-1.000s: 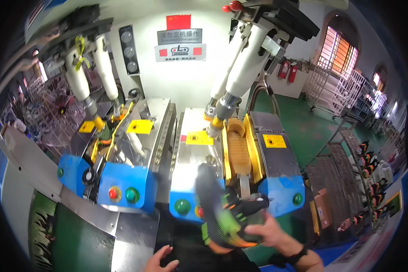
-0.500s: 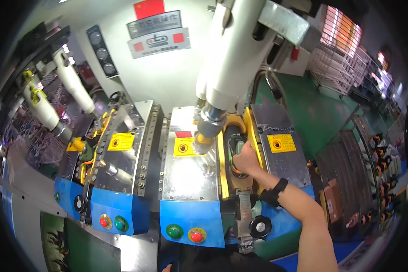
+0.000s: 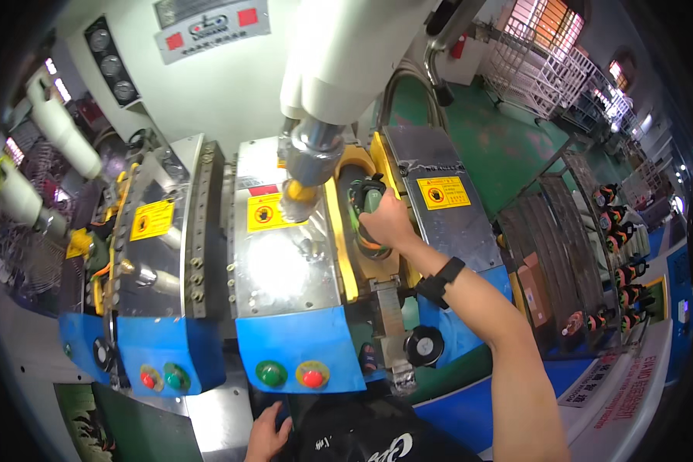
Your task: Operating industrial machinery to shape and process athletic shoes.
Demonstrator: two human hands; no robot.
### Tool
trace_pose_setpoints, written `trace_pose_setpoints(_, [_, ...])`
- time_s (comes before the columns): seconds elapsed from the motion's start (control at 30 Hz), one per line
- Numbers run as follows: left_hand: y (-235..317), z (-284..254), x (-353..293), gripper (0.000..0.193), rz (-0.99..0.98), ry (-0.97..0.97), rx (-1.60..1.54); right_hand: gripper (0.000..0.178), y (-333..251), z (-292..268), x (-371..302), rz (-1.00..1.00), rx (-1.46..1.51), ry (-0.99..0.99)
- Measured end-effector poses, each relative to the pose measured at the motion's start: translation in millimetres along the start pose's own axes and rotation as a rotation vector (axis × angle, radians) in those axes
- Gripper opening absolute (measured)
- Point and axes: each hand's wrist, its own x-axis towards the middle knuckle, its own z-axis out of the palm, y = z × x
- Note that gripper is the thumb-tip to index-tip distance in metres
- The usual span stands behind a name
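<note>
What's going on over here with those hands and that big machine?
A person's right hand is gripping a black-and-green shoe in the slot between two yellow side pieces of the machine. The left hand is low down in front of it, with nothing visible in its grasp. A thick white cylinder slants down just left of the shoe, and more shoes sit on a rack at the right.

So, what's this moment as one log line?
right hand: holding shoe | shoe: between yellow walls | left hand: open, apart from shoe
</note>
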Motion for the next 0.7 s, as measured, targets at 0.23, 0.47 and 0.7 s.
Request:
trace_pose_setpoints(0.23, [-35.2,-14.6,-24.4,0.047,0.013,0.107,-0.177,0.073,-75.8,-9.3,-142.8,-0.601,-0.256,0.052])
trace_pose_setpoints(0.47, [-79.8,1.3,-43.4,0.042,0.117,0.073,-0.147,0.086,-126.8,94.0,-270.4,-1.095,-0.757,-0.446])
trace_pose_setpoints(0.7, [-63.5,5.6,-83.1,0.038,0.006,0.132,-0.279,0.090,-131.7,82.3,-349.6,-1.071,-0.118,-0.752])
